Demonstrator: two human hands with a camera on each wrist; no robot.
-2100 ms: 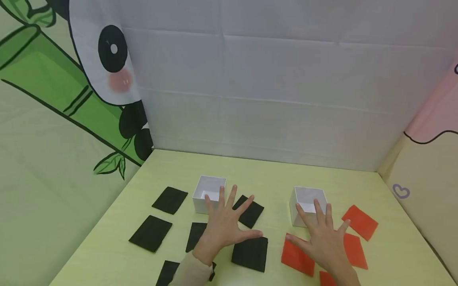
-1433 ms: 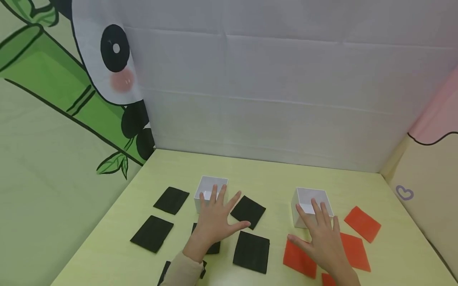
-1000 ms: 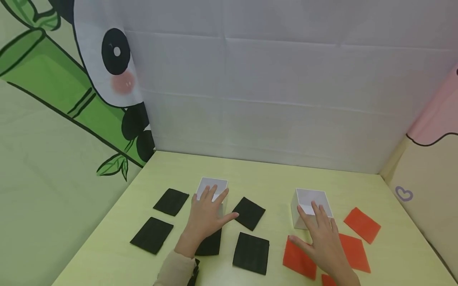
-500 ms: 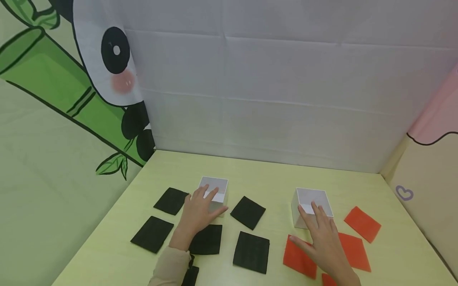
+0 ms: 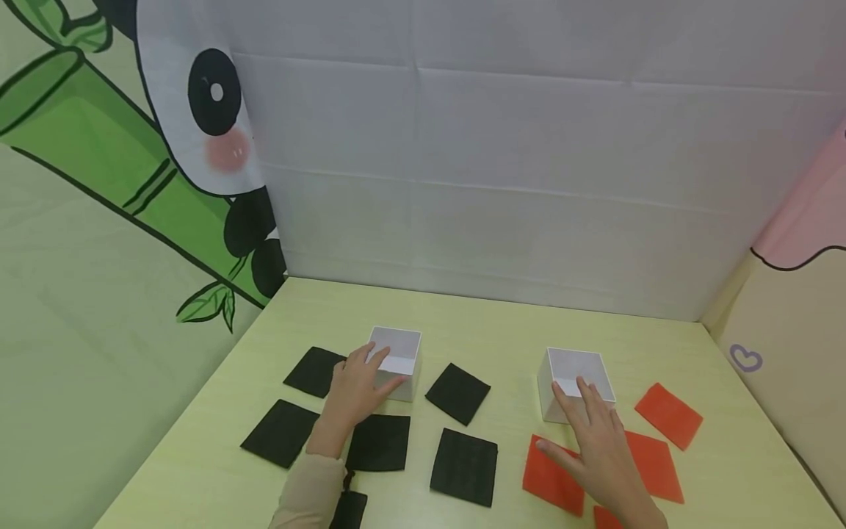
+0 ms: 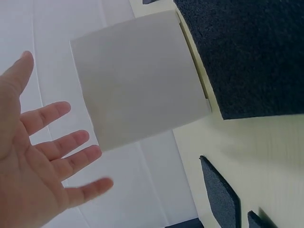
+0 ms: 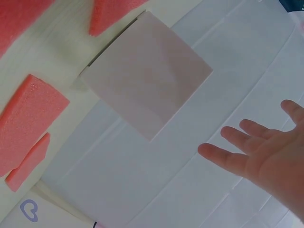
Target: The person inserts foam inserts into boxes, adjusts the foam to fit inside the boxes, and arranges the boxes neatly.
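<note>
My left hand (image 5: 353,389), fingers spread and holding nothing, is over the table by the near left corner of an open white box (image 5: 405,382). In the left wrist view the fingers (image 6: 69,142) point toward this box's side wall (image 6: 142,80). My right hand (image 5: 598,448) also holds nothing; its extended fingers overlap the front of a second white box (image 5: 550,397) in the head view. Under its thumb lies an orange-red square (image 5: 548,477), foam-like in the right wrist view. A black square (image 5: 380,443) lies beside my left wrist.
Several more black squares (image 5: 280,433) lie around the left box, and other orange-red squares (image 5: 670,415) are to the right of the right box. A pale wall sheet (image 5: 502,184) rises behind the light yellow table (image 5: 482,308), with printed cloth (image 5: 99,257) at the left.
My left hand has moved left from between the boxes, passing the front of the left box to its near left corner. The right hand has stayed nearly still. The boxes and squares have not moved.
</note>
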